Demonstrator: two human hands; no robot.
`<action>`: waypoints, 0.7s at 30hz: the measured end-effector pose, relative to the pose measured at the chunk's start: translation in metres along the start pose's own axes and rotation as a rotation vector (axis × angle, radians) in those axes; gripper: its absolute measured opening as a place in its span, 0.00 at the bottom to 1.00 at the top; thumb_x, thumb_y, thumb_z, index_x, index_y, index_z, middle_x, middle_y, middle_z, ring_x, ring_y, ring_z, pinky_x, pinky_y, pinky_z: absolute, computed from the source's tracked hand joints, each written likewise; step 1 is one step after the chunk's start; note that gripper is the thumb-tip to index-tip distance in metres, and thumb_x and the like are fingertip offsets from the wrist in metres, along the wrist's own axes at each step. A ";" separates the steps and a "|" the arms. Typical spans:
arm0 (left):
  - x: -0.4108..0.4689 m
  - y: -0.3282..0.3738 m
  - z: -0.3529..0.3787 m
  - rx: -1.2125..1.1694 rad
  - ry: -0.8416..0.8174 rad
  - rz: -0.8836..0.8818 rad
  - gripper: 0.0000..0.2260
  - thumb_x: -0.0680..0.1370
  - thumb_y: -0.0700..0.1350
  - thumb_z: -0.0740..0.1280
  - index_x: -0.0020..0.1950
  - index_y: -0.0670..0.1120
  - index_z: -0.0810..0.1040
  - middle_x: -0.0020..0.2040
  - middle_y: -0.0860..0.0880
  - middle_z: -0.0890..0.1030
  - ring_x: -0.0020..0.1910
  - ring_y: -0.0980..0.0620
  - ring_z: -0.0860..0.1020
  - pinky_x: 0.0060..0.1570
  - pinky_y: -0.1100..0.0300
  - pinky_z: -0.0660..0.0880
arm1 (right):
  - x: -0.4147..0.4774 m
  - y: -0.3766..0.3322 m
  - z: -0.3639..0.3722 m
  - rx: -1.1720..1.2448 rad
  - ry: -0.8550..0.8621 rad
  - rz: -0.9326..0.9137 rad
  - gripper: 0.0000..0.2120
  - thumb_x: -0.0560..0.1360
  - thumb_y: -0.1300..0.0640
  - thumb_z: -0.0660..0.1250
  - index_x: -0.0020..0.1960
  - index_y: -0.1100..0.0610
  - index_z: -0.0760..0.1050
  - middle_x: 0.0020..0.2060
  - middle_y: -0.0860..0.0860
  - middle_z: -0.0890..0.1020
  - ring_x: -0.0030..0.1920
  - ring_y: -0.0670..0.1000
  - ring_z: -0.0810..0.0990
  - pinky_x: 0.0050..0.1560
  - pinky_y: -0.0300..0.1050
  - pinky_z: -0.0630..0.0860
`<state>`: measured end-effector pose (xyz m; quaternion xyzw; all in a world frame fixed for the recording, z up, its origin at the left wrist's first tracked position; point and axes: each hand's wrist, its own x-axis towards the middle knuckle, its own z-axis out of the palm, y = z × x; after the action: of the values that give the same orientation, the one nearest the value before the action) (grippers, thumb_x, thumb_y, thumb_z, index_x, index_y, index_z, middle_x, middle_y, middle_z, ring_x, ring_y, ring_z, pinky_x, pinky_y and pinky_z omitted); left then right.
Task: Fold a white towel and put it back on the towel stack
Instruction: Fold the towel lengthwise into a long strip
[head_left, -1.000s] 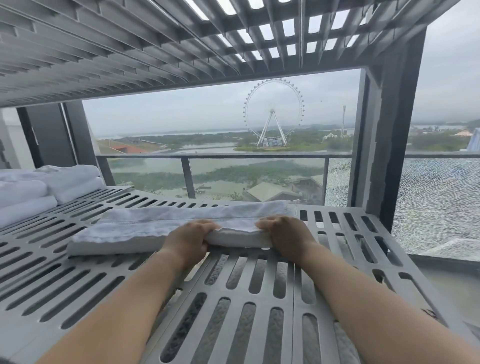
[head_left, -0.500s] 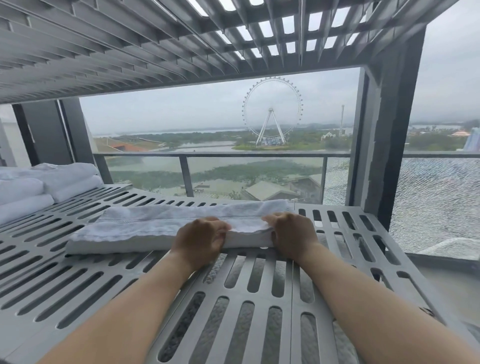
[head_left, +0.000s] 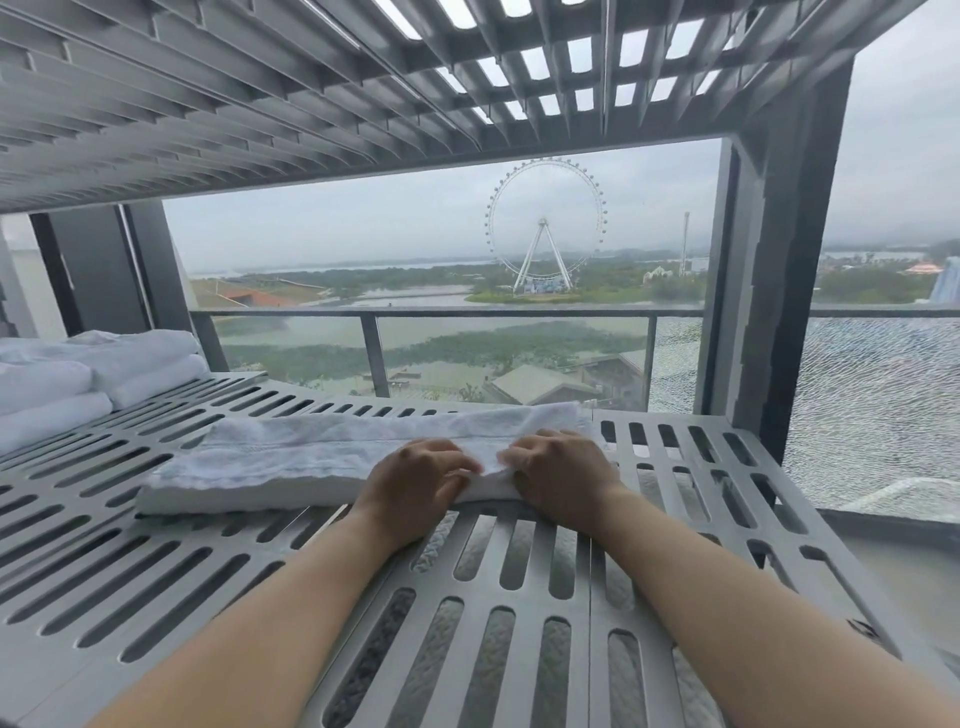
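We've got both hands, left hand (head_left: 415, 480) and right hand (head_left: 558, 475), fingers curled, gripping the white towel (head_left: 291, 457); towel stack (head_left: 78, 379) far left of them.

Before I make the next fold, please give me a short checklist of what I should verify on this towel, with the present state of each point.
1. Both hands hold the towel: left hand and right hand pinch its right end, close together. Ok.
2. Towel lies as a long folded strip, flat on the slatted shelf. Ok.
3. Layers lined up: near edge looks even, far edge is hard to judge. Cannot tell.
4. Way to the towel stack at far left: only bare slats show between. Ok.
5. Stack is neat enough to take another towel: partly cut off by the picture edge. Cannot tell.
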<state>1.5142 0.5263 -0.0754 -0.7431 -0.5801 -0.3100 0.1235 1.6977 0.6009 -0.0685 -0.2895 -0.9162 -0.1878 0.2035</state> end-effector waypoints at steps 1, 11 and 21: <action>0.000 -0.001 0.000 -0.010 0.007 -0.021 0.07 0.74 0.43 0.68 0.49 0.52 0.83 0.49 0.55 0.82 0.49 0.52 0.79 0.48 0.53 0.77 | 0.000 -0.001 0.000 0.011 -0.007 0.004 0.12 0.75 0.58 0.56 0.54 0.54 0.75 0.51 0.50 0.80 0.52 0.55 0.77 0.47 0.47 0.72; 0.002 -0.006 0.000 0.066 -0.052 -0.170 0.19 0.72 0.36 0.61 0.59 0.51 0.78 0.60 0.53 0.79 0.59 0.50 0.76 0.55 0.53 0.75 | 0.000 -0.003 0.003 0.138 -0.032 0.421 0.13 0.70 0.68 0.56 0.46 0.56 0.76 0.45 0.56 0.81 0.46 0.57 0.79 0.40 0.45 0.70; 0.000 -0.006 -0.004 0.041 -0.079 -0.193 0.22 0.73 0.31 0.57 0.58 0.50 0.79 0.59 0.52 0.79 0.59 0.50 0.76 0.57 0.54 0.74 | 0.000 0.002 0.011 0.022 -0.013 0.437 0.13 0.70 0.66 0.58 0.48 0.56 0.77 0.46 0.56 0.81 0.48 0.57 0.78 0.46 0.46 0.75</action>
<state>1.5074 0.5254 -0.0732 -0.6928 -0.6595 -0.2788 0.0854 1.6965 0.6073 -0.0772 -0.4801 -0.8350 -0.1275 0.2368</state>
